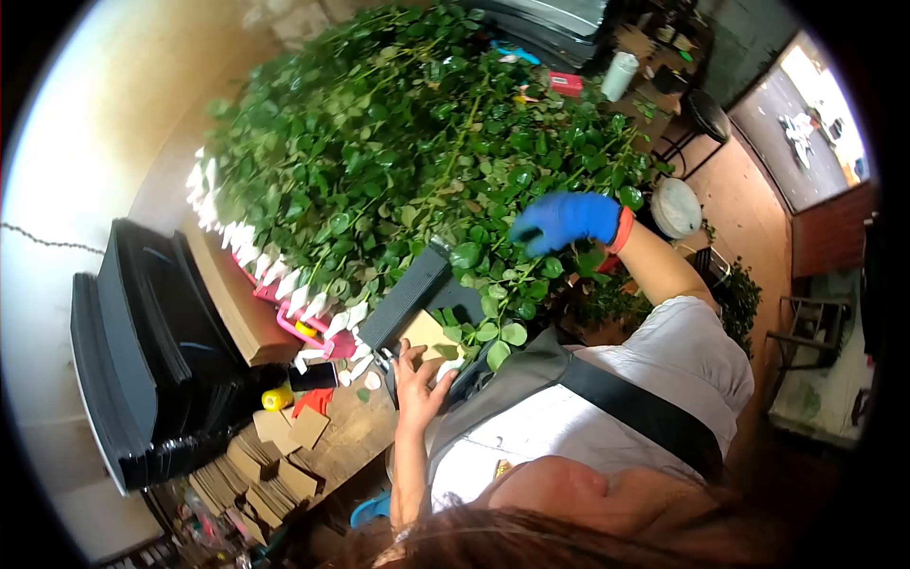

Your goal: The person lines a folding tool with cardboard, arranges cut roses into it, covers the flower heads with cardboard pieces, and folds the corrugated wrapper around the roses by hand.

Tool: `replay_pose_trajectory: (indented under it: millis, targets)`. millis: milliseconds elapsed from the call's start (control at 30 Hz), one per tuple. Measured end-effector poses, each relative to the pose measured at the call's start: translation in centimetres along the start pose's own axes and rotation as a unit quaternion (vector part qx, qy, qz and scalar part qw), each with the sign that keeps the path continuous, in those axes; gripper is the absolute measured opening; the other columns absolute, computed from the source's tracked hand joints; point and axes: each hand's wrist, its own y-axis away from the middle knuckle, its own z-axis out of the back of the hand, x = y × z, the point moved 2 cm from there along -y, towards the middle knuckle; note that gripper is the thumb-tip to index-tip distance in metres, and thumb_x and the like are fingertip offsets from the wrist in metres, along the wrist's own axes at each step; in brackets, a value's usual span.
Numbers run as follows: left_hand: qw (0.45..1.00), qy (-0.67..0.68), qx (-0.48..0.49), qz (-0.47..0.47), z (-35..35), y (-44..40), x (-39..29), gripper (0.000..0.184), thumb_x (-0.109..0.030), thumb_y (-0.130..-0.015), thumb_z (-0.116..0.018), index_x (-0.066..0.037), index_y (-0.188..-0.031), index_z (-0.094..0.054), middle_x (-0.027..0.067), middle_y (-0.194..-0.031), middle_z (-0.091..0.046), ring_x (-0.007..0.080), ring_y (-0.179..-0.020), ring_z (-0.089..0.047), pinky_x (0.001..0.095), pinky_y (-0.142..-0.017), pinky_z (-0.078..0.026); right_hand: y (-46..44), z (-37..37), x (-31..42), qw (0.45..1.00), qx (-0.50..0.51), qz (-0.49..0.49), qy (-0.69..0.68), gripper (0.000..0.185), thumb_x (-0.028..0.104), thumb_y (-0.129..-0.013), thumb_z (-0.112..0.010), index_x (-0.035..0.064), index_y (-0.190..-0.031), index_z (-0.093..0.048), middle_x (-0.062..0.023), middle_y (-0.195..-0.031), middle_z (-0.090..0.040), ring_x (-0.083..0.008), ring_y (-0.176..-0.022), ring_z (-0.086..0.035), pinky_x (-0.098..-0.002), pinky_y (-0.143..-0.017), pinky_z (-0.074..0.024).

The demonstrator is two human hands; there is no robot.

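My bare left hand (417, 381) rests at a cardboard piece (426, 337) in front of me, its fingers spread. By its thumb lies a white-wrapped flower head (449, 368). From there a leafy stem (494, 305), rose-like, stretches toward my right hand (569, 224), which wears a blue glove. The gloved fingers curl around the stem's upper part among the leaves; the exact grip is partly hidden. A dark ridged bar (406, 297) stands just beyond my left hand. Behind it lies a big heap of leafy stems (379, 161), white-wrapped heads (298, 302) along its left edge.
Black stacked sheets (161, 351) stand left. A phone (313, 376), yellow roll (277, 398), red cloth (313, 402) and cardboard pieces (251, 469) lie on the wooden table (365, 427). A white bucket (676, 209) and stool (706, 116) are right; a doorway is farther off.
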Motion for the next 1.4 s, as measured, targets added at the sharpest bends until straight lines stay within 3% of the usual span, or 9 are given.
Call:
replay_pose_trajectory:
  millis: [133,300,500,567,733,867,967,1200,1400]
  targets:
    - [1.0,-0.002,0.008,0.008,-0.2,-0.3,0.1,0.031,-0.029,-0.077,-0.083,-0.014,-0.102,-0.076,0.0157,-0.129,-0.055,0.0425,-0.142,-0.034,0.0631,-0.115,-0.02,-8.5,2.8,-0.2,0.956,-0.265,0.122,0.013,0.031,0.033,-0.089,-0.062,0.0176,-0.116,-0.067,-0.0152,-0.11,-0.069,-0.0334,-0.1,-0.066,-0.0439,-0.086,-0.0534]
    - [1.0,-0.012,0.02,0.005,-0.5,-0.4,0.3,0.034,-0.032,-0.076,-0.084,-0.016,-0.105,-0.077,0.0157,-0.129,-0.054,0.0425,-0.142,-0.035,0.0649,-0.114,-0.021,-23.8,-4.0,-5.0,0.856,-0.334,0.146,0.365,0.027,0.025,-0.087,-0.064,0.0218,-0.114,-0.069,-0.0092,-0.104,-0.071,-0.0283,-0.094,-0.069,-0.0422,-0.083,-0.0535]
    - [0.999,-0.043,0.019,-0.005,-0.3,0.1,0.5,0.036,-0.033,-0.075,-0.084,-0.017,-0.106,-0.077,0.0145,-0.129,-0.055,0.0421,-0.141,-0.036,0.0656,-0.113,-0.022,-22.2,2.5,-1.1,0.918,-0.243,0.111,0.292,0.03,0.015,-0.083,-0.067,0.0237,-0.111,-0.07,-0.0046,-0.093,-0.069,-0.0247,-0.09,-0.068,-0.0391,-0.077,-0.0539]
    - [0.999,-0.046,0.015,-0.007,-0.2,-0.3,0.2,0.04,-0.034,-0.074,-0.085,-0.016,-0.108,-0.076,0.0142,-0.129,-0.055,0.0419,-0.14,-0.037,0.065,-0.113,-0.023,-16.7,5.4,1.7,0.82,-0.423,0.255,0.289,0.035,0.01,-0.081,-0.065,0.0244,-0.112,-0.069,-0.0039,-0.085,-0.064,-0.0255,-0.08,-0.064,-0.0412,-0.072,-0.0534]
    - [1.0,-0.016,-0.019,0.011,0.4,-0.8,0.0,0.08,-0.023,-0.068,-0.09,-0.007,-0.137,-0.052,0.0158,-0.131,-0.059,0.0392,-0.136,-0.046,0.0507,-0.112,-0.032,-4.6,5.7,6.6,0.872,-0.28,0.298,0.268,0.038,0.006,-0.08,-0.062,0.0249,-0.113,-0.066,-0.0027,-0.092,-0.061,-0.0242,-0.086,-0.061,-0.0401,-0.078,-0.05]
    - [0.945,0.308,-0.021,0.111,-2.3,0.1,2.7,0.097,-0.035,-0.067,-0.091,-0.001,-0.144,-0.042,0.0186,-0.128,-0.061,0.0395,-0.121,-0.052,0.0454,-0.107,-0.04,-1.0,0.7,2.9,0.894,-0.184,0.171,0.371,0.035,0.006,-0.081,-0.06,0.0259,-0.11,-0.065,-0.0036,-0.089,-0.059,-0.0249,-0.087,-0.061,-0.0419,-0.075,-0.0491]
    - [0.996,-0.017,-0.046,0.072,-0.6,0.4,2.0,0.106,-0.038,-0.06,-0.094,-0.002,-0.143,-0.039,0.0188,-0.131,-0.061,0.0375,-0.127,-0.051,0.0439,-0.109,-0.039,0.6,-0.7,0.9,0.933,-0.068,0.034,0.352,0.029,0.01,-0.083,-0.06,0.0247,-0.108,-0.065,-0.0043,-0.089,-0.062,-0.0257,-0.085,-0.063,-0.0415,-0.075,-0.0502]
    - [0.981,0.136,-0.136,0.028,-1.4,0.2,1.9,0.129,-0.026,-0.057,-0.097,-0.001,-0.153,-0.015,0.0209,-0.15,-0.04,0.0321,-0.137,-0.045,0.0402,-0.112,-0.038,-0.6,-4.3,-3.8,0.924,0.065,-0.08,0.368,0.026,0.011,-0.087,-0.061,0.0248,-0.108,-0.067,-0.0043,-0.094,-0.069,-0.0264,-0.091,-0.068,-0.0418,-0.076,-0.0525]
    - [0.998,-0.059,-0.023,0.028,-0.1,-0.6,-0.2,0.064,-0.045,-0.067,-0.085,-0.019,-0.124,-0.07,0.0047,-0.133,-0.065,0.0358,-0.138,-0.045,0.0645,-0.115,-0.019,-2.3,-4.1,-5.4,0.95,0.121,-0.076,0.276,0.036,0.007,-0.085,-0.062,0.0209,-0.117,-0.068,-0.0072,-0.106,-0.071,-0.028,-0.097,-0.068,-0.0393,-0.084,-0.0539]
